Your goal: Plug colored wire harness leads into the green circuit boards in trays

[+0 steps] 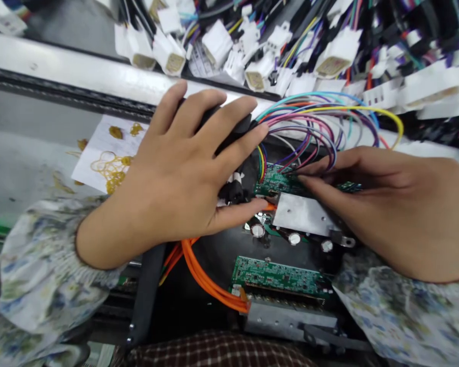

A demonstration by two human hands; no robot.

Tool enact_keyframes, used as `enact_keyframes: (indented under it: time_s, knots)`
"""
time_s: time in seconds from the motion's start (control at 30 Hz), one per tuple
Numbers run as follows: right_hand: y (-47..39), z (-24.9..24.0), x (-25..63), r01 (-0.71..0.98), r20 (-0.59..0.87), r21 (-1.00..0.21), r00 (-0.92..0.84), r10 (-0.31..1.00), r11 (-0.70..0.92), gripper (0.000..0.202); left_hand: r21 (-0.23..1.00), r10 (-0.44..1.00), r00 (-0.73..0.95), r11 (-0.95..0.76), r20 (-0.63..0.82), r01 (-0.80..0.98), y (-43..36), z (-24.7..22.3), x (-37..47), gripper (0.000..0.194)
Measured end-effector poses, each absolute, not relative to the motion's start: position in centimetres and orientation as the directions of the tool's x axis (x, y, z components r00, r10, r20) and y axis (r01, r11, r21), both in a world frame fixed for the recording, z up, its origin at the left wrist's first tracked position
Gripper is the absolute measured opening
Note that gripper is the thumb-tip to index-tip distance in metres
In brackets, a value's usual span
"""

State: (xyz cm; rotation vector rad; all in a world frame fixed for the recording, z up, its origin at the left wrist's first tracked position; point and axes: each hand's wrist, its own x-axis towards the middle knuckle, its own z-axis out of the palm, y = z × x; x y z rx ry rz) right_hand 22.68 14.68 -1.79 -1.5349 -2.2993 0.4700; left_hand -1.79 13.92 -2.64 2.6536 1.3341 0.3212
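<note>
My left hand point(187, 173), fingers spread, lies over a black cable bundle point(233, 127), which it partly hides. Its thumb reaches toward a short orange wire beside a metal heat sink point(305, 214). The thumb and fingers of my right hand point(385, 204) pinch together at the upper green circuit board point(273, 178), where a thin wire enters the grip; the wire's end is hidden. A loop of coloured wires point(328, 114) arcs from the black bundle over to my right fingertips and down to the board. More of that board is covered by my right hand.
A second green board point(282, 275) with a metal block point(290, 318) sits nearer me, joined to thick orange wires point(210, 283). White connectors point(336, 53) on harnesses line the back, behind a metal rail point(80, 63). Paper with yellow strings point(107, 153) lies left.
</note>
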Motion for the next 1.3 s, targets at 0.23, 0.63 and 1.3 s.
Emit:
enact_keyframes:
  time_s: [0.23,0.63,1.3]
  knots:
    - [14.8,-1.8,23.1,0.808,0.053,-0.457,-0.392,0.918,0.372,0.01,0.311,0.815,0.572,-0.57,0.095,0.76,14.0,-2.3,-1.7,0.076]
    - [15.2,-2.0,22.5,0.827,0.06,-0.412,-0.395,0.917,0.383,0.011,0.292,0.817,0.555,-0.575,0.157,0.764,14.2,-2.2,-1.9,0.072]
    - [21.7,3.9,44.2,0.866,0.196,-0.471,0.287,0.938,-0.166,0.03,0.462,0.844,0.376,-0.527,0.382,0.714,11.9,0.7,-3.0,0.052]
